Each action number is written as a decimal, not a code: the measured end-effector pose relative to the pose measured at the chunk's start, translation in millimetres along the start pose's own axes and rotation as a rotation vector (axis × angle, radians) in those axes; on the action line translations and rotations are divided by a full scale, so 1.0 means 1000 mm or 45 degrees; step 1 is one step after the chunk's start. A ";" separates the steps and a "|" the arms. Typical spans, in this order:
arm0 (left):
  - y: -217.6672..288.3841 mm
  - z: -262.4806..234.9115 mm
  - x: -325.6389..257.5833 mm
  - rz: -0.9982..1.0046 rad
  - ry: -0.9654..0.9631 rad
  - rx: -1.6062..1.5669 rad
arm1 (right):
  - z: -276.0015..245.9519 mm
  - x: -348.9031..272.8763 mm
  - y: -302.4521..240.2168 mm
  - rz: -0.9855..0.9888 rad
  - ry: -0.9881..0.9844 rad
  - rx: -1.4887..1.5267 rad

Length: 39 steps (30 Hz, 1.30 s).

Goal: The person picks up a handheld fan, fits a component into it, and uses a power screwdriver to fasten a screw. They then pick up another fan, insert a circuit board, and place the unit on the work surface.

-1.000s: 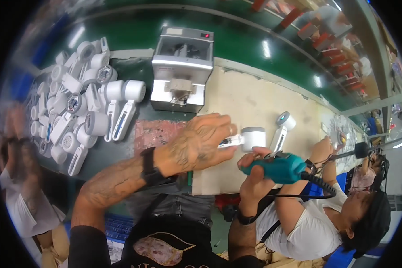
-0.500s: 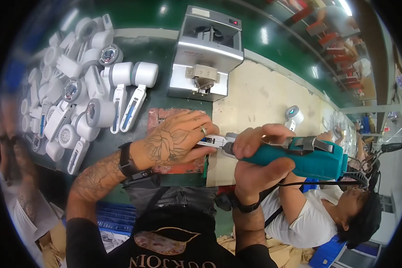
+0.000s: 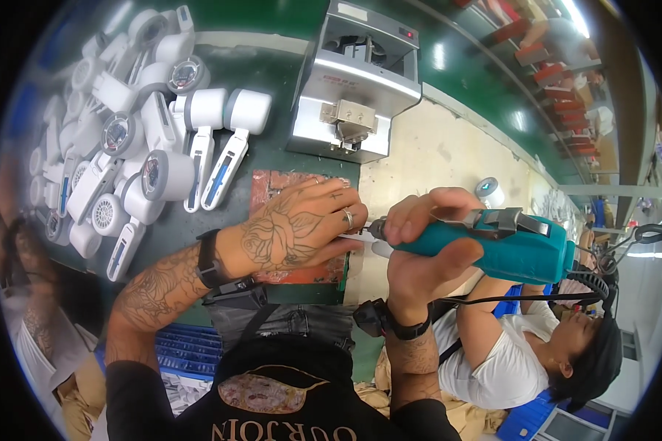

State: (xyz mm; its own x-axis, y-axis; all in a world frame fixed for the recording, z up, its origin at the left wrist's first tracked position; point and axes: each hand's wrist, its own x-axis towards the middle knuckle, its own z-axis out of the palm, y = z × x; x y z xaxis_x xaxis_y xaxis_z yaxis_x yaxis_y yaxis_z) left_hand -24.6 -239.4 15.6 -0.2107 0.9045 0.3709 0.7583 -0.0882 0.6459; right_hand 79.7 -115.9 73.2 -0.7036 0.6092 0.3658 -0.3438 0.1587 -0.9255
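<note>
My right hand (image 3: 426, 250) grips a teal electric screwdriver (image 3: 515, 246), its tip pointing left toward my other hand. My left hand (image 3: 298, 228) is closed over a white handheld part (image 3: 360, 239), mostly hidden under my fingers, above a red work mat (image 3: 272, 187). The screwdriver tip meets the part between my two hands. A black cable (image 3: 493, 298) runs from the tool to the right.
A pile of several white handheld fan bodies (image 3: 136, 147) covers the green table (image 3: 272, 88) at left. A grey benchtop machine (image 3: 357, 81) stands behind the mat. A person in a white shirt (image 3: 507, 360) sits at right. A blue tray (image 3: 187, 353) lies below the table's edge.
Both hands have come closer to me and lower over the red mat. The screwdriver tip has closed in on the white part in my left hand.
</note>
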 end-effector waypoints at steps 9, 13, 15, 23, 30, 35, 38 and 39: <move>-0.007 0.009 -0.006 -0.099 -0.078 -0.070 | -0.003 0.000 0.003 -0.009 -0.033 -0.023; -0.002 0.004 0.003 -0.068 0.003 -0.166 | -0.005 -0.001 0.002 -0.042 -0.022 -0.002; 0.000 0.004 0.001 -0.036 0.094 -0.078 | -0.001 -0.001 0.002 -0.042 -0.037 -0.010; 0.001 -0.013 -0.001 -0.188 0.038 -0.074 | -0.004 0.016 -0.012 -0.078 -0.040 0.063; -0.007 -0.018 -0.010 -0.167 0.032 0.017 | 0.029 0.063 0.012 -0.131 -0.103 0.103; -0.014 -0.014 -0.016 -0.149 0.059 0.037 | 0.053 0.082 0.029 -0.185 -0.116 -0.014; -0.014 -0.015 -0.016 -0.207 0.046 -0.066 | 0.053 0.083 0.044 -0.182 -0.131 0.029; -0.015 -0.013 -0.016 -0.202 0.062 -0.065 | 0.052 0.083 0.046 -0.168 -0.150 0.089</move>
State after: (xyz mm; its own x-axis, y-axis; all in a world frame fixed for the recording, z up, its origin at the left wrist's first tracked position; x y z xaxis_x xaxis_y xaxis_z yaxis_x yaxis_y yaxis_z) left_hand -40.2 -257.8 8.7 -0.3557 0.8875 0.2928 0.6810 0.0316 0.7316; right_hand -26.8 -98.3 65.8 -0.7161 0.4909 0.4961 -0.4772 0.1744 -0.8613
